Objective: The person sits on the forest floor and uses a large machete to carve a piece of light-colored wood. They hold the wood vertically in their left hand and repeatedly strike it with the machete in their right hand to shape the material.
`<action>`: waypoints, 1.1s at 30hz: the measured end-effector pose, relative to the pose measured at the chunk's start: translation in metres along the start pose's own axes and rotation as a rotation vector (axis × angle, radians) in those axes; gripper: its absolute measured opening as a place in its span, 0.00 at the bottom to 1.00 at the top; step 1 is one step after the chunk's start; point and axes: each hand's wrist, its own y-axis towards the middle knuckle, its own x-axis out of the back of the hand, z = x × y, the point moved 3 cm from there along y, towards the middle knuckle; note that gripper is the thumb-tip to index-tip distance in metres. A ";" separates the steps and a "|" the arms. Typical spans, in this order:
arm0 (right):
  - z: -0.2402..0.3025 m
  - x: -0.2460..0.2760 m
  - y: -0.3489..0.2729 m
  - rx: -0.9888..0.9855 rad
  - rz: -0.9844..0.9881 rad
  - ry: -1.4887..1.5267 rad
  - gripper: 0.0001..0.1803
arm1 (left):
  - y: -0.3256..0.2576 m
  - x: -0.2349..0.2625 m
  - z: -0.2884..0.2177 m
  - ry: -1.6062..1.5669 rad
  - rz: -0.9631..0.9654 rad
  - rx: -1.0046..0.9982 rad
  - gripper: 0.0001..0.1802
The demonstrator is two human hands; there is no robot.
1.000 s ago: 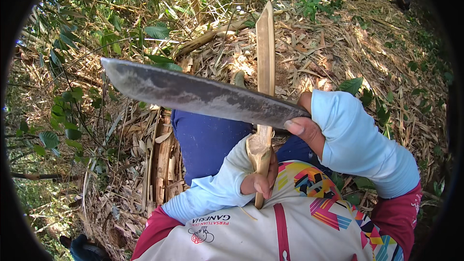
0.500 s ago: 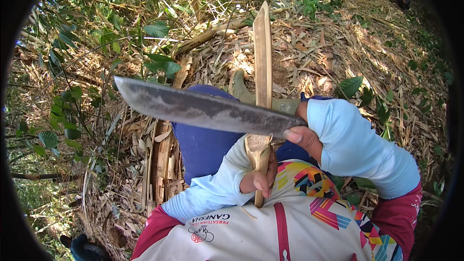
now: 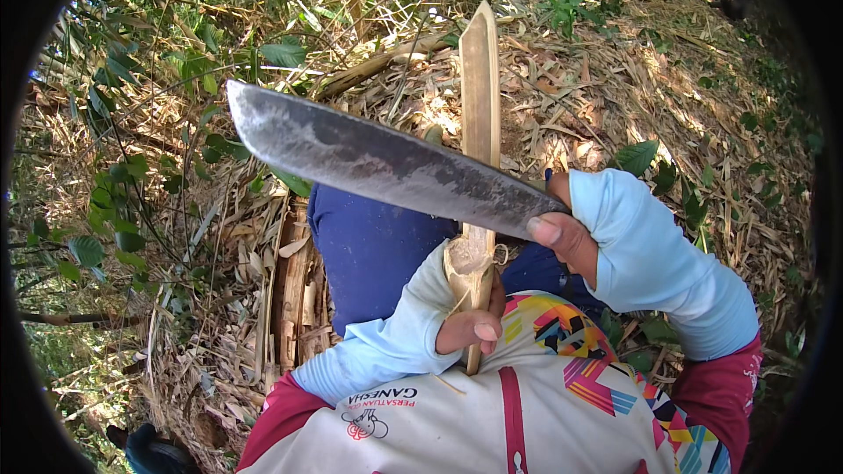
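My right hand [image 3: 571, 241] is closed at the base of a machete [image 3: 386, 156], thumb laid on the blade; the handle is hidden in the hand and sleeve. The broad dark blade slants across, its tip to the upper left. Close to my body, my left hand [image 3: 474, 326] is wrapped round the narrow near end of a pale carved wooden piece [image 3: 479, 96]. This piece points away from me, its far end cut to a slanted tip. Its middle passes behind the blade. A thin curled shaving hangs at its widened, roughly cut part.
Dry leaves [image 3: 571, 96] litter the ground around me. Split wood [image 3: 299, 298] lies beside my blue-clad leg [image 3: 360, 254] on the left. A fallen branch [image 3: 378, 63] lies beyond, with green plants [image 3: 114, 184] at the left. A dark object [image 3: 145, 452] shows at the lower left.
The machete's tip has swung up and a little right, and more of the blade's flat shows. My right hand has moved slightly nearer and right. My left hand keeps its grip on the wood.
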 end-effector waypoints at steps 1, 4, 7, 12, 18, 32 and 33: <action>0.002 0.004 0.000 -0.001 -0.022 -0.011 0.18 | 0.000 0.000 -0.001 0.039 -0.004 -0.001 0.28; -0.001 0.009 0.000 0.080 -0.153 -0.132 0.23 | -0.002 0.005 -0.002 0.225 -0.002 0.013 0.29; 0.002 0.020 0.002 0.054 -0.196 -0.218 0.23 | 0.001 0.002 -0.008 0.310 0.017 0.027 0.29; 0.006 0.022 0.009 0.060 -0.145 -0.195 0.22 | 0.000 -0.009 -0.015 0.227 0.013 0.107 0.30; 0.008 0.020 0.014 0.064 -0.117 -0.245 0.15 | 0.000 -0.009 -0.014 0.212 0.026 0.124 0.30; 0.001 0.019 0.014 -0.006 -0.052 -0.228 0.18 | 0.002 -0.013 -0.015 0.277 -0.024 0.166 0.10; -0.001 0.017 0.012 0.013 -0.042 -0.225 0.18 | 0.001 -0.012 -0.014 0.266 -0.023 0.154 0.11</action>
